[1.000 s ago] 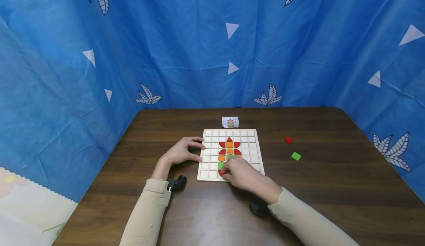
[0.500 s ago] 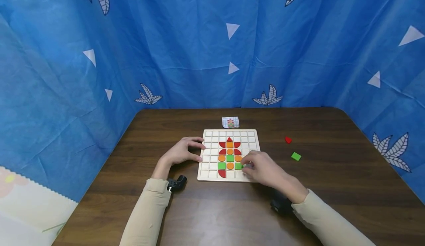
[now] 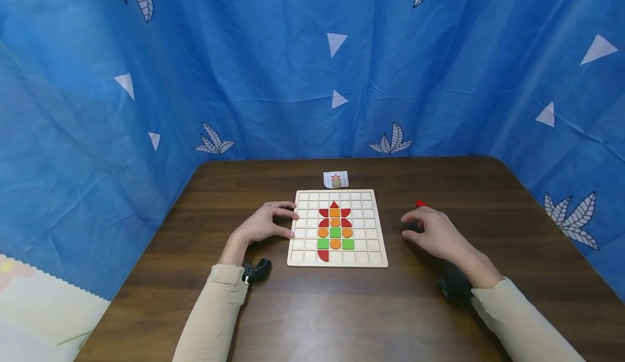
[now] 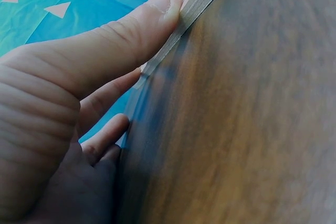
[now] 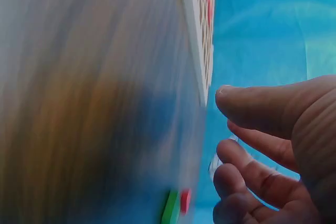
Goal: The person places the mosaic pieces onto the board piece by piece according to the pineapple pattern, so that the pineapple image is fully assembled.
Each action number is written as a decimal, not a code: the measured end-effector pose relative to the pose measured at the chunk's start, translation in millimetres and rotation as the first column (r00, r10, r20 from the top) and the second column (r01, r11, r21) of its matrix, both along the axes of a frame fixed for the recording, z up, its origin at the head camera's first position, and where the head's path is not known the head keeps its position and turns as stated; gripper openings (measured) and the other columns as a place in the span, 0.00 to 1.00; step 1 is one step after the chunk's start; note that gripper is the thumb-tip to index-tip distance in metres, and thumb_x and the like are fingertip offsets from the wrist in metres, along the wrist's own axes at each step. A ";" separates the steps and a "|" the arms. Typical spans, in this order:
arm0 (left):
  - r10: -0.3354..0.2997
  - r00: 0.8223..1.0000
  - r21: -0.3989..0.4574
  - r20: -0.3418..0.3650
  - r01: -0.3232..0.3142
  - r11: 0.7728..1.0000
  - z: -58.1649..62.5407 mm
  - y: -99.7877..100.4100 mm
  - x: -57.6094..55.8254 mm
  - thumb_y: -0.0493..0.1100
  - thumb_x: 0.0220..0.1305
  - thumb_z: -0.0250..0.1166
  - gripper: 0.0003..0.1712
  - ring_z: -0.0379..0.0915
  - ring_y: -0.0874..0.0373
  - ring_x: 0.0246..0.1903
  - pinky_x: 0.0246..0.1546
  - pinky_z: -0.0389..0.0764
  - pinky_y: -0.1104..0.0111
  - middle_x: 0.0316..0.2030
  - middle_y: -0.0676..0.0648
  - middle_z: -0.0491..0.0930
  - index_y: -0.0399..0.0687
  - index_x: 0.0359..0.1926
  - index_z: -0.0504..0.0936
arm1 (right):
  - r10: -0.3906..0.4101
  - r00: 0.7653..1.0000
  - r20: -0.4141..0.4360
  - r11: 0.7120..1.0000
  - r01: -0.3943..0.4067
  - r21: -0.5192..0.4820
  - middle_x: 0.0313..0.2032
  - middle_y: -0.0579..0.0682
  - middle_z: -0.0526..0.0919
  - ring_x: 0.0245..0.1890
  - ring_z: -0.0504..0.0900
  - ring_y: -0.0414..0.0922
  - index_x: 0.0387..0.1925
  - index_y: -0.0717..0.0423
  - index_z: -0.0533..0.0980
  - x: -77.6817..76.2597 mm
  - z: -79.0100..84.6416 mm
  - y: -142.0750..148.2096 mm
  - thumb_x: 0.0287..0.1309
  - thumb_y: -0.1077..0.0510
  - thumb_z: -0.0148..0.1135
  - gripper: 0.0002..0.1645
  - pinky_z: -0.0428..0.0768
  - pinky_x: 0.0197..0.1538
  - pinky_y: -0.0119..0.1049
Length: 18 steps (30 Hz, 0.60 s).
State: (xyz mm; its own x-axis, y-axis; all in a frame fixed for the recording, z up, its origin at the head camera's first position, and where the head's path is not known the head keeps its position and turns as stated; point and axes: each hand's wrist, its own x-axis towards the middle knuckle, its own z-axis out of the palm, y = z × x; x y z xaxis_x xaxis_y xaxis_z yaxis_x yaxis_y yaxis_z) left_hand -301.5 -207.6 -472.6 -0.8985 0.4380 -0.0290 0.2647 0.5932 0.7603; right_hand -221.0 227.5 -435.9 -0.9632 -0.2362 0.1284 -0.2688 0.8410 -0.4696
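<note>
A pale wooden grid board [image 3: 363,233] lies on the table with red, orange and green tiles set in its middle columns. At its left edge rests my left hand [image 3: 263,224], thumb and fingertips touching the rim; the left wrist view shows the thumb [image 4: 152,19] on the edge. Right of the board my right hand [image 3: 437,236] hovers over the table, fingers loosely bent with nothing between them. A loose red piece [image 3: 421,203] peeks out behind that hand. The loose green square [image 5: 170,209] is hidden in the head view but appears low in the right wrist view.
A small card [image 3: 336,179] printed with a grid and a coloured figure lies behind the board. A single red quarter-circle [image 3: 323,255] sits in the board's front row. Blue curtain [image 3: 288,69] hangs around the dark wooden table [image 3: 312,307].
My right hand has left the board's front row, passed the green square at its right, and moved right over the table near the loose pieces. The left hand stays at the board's edge.
</note>
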 end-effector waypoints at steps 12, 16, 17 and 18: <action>-0.004 1.000 0.006 -0.006 0.004 1.000 -0.4 -1.9 -1.0 0.48 0.49 0.83 0.24 0.58 0.46 0.73 0.74 0.62 0.44 0.69 0.50 0.73 0.61 0.50 0.91 | -0.061 0.998 0.033 0.996 0.059 0.059 0.53 0.68 0.79 0.52 0.77 0.64 0.56 0.67 0.79 -2.0 -8.1 48.5 0.60 0.55 0.73 0.27 0.76 0.56 0.65; -0.009 1.000 0.000 -0.010 0.009 1.000 -1.6 -1.2 -1.0 0.48 0.49 0.83 0.23 0.58 0.46 0.73 0.74 0.62 0.44 0.69 0.50 0.73 0.61 0.50 0.91 | -0.079 0.994 0.072 0.995 0.075 0.063 0.50 0.67 0.81 0.49 0.79 0.63 0.56 0.69 0.78 -1.8 -9.8 52.5 0.62 0.56 0.71 0.26 0.79 0.50 0.61; -0.008 1.000 -0.001 -0.011 0.008 1.000 -1.9 -1.0 -0.8 0.48 0.49 0.83 0.23 0.58 0.46 0.73 0.74 0.62 0.44 0.69 0.50 0.73 0.61 0.50 0.91 | -0.083 0.993 0.080 0.995 0.078 0.061 0.49 0.66 0.82 0.48 0.80 0.62 0.56 0.69 0.78 -2.2 -10.1 52.4 0.63 0.57 0.71 0.26 0.79 0.49 0.59; -0.006 1.000 -0.002 -0.011 0.006 1.000 -2.0 -0.9 -0.6 0.48 0.49 0.83 0.23 0.58 0.46 0.73 0.74 0.62 0.44 0.69 0.50 0.73 0.62 0.50 0.91 | -0.084 0.993 0.085 0.995 0.079 0.061 0.47 0.66 0.83 0.47 0.81 0.61 0.56 0.69 0.78 -2.5 -9.9 52.3 0.63 0.57 0.70 0.25 0.80 0.48 0.58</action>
State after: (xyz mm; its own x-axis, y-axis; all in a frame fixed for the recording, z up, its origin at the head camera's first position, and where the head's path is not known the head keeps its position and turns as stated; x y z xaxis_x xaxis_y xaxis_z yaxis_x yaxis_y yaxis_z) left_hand -302.1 -208.5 -474.6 -0.8962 0.4431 -0.0197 0.2767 0.5933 0.7559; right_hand -223.5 279.8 -445.8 -0.9865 -0.1606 0.0318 -0.1581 0.8847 -0.4386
